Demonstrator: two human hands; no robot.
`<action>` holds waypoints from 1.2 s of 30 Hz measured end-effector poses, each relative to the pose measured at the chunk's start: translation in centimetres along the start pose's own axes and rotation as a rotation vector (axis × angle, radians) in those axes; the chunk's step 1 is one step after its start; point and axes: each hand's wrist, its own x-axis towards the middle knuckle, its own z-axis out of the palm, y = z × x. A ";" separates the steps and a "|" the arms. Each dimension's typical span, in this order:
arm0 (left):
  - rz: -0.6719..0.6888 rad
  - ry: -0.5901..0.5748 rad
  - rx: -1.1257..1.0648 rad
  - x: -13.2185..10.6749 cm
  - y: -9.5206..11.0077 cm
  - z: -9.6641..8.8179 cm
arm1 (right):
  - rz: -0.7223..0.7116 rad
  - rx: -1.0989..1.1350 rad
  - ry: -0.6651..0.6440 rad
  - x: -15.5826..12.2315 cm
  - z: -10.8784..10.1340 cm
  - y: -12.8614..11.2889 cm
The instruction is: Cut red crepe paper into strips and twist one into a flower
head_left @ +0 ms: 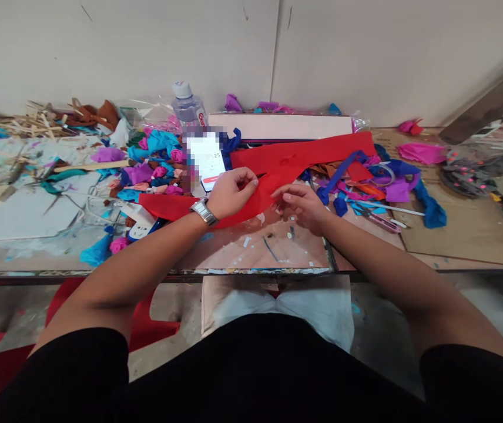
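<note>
A long strip of red felt (pixel 304 154) lies across the middle of the worktable. My left hand (pixel 230 192), with a metal watch at the wrist, is closed in a pinch on the felt's upper edge near the centre. My right hand (pixel 301 203) rests just to the right, its fingers curled and pressed on the same red felt. A phone (pixel 207 158) with a lit screen leans just behind my left hand. Both forearms reach over the table's front edge.
Coloured felt scraps and small rolled flowers (pixel 154 164) are heaped at the left. A water bottle (pixel 188 108) and a long white box (pixel 280 125) stand at the back. Blue strips (pixel 428 205), scissors (pixel 381 220) and a white power strip (pixel 139 220) lie nearby.
</note>
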 end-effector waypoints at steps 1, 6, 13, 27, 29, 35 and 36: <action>-0.002 -0.006 -0.003 0.0 0.0 0.0 | 0.015 0.028 0.011 0.1 0.0 0.0; -0.016 -0.011 -0.014 -0.1 0.0 0.0 | 0.017 0.089 0.048 0.3 -0.2 0.1; -0.008 -0.028 -0.026 -0.2 0.0 0.1 | -0.015 0.141 0.106 0.9 -0.6 0.5; -0.003 -0.036 -0.015 -0.2 0.1 -0.1 | -0.004 0.184 0.280 1.7 -1.6 0.5; -0.007 -0.036 -0.017 -0.2 0.1 -0.1 | 0.011 0.191 0.303 1.8 -1.8 0.6; -0.005 -0.054 -0.002 -0.2 0.3 0.0 | -0.015 0.201 0.386 2.2 -2.4 0.7; -0.001 -0.059 0.000 -0.2 0.3 -0.1 | -0.015 0.185 0.397 2.2 -2.5 0.7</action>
